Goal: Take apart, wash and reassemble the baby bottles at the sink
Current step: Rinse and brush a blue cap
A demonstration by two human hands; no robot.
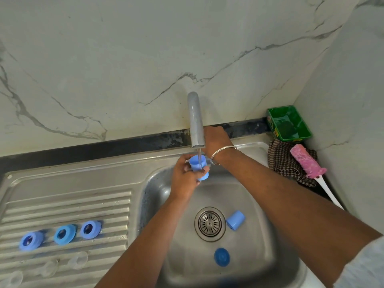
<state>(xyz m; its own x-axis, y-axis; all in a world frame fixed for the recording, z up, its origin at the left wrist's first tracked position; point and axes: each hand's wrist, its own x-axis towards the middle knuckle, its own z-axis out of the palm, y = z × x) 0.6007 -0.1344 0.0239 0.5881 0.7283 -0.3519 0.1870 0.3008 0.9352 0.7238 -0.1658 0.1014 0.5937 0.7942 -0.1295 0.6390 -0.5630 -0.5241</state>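
We see the left hand [184, 179] gripping a smooth blue plastic cap [198, 165] under the tap [196, 121] stream (thin); the right hand [215, 140] reaches behind the spout, grip hidden.

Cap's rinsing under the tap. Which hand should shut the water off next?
Right. The right hand already sits behind the tap, probably on its handle, while the left hand grips the blue cap under the stream.
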